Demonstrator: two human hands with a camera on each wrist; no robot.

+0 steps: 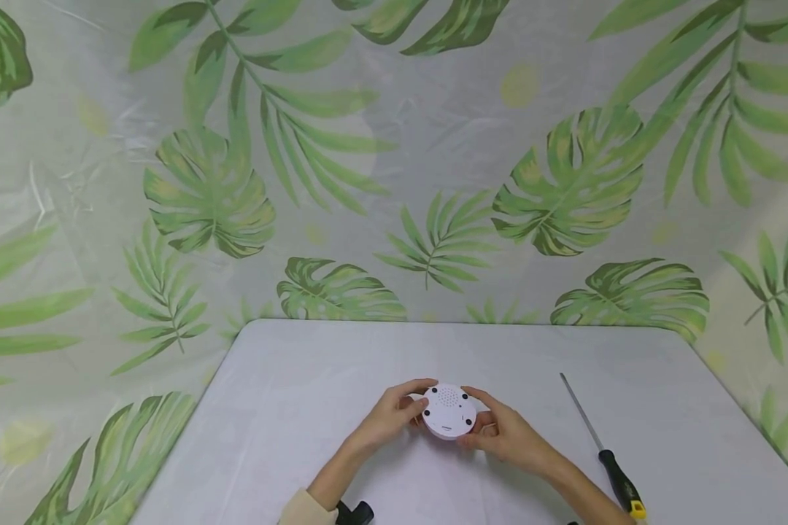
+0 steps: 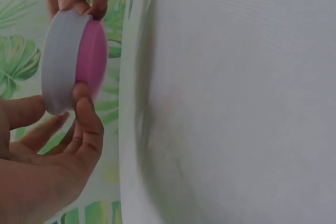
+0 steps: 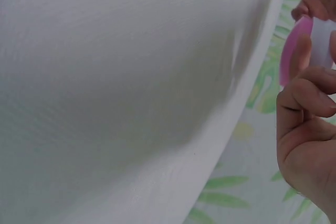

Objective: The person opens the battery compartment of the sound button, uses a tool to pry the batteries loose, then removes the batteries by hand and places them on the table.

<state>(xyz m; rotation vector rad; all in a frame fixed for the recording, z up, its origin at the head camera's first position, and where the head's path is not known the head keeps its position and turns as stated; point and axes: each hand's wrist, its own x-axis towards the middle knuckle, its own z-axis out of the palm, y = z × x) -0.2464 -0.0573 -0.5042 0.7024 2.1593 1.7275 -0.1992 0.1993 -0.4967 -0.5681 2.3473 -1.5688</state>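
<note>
Both hands hold a round white-and-pink device (image 1: 449,413) above the table in the head view. Its white face, with several dark round spots, a cluster of small holes and a small slot, is turned up toward the head camera. My left hand (image 1: 392,410) grips its left rim, and my right hand (image 1: 511,436) grips the right rim with fingers and thumb. In the left wrist view the device (image 2: 63,61) stands edge-on, white on one side and bulging pink on the other. Fingers partly cover the pink side (image 3: 289,51) in the right wrist view.
To the right of the right forearm lies a screwdriver (image 1: 617,474) with a black-and-yellow handle and a long metal shaft. The white table (image 1: 315,357) has a leaf-patterned sheet (image 1: 433,146) behind it. A black cylindrical part (image 1: 362,513) shows beside the left sleeve.
</note>
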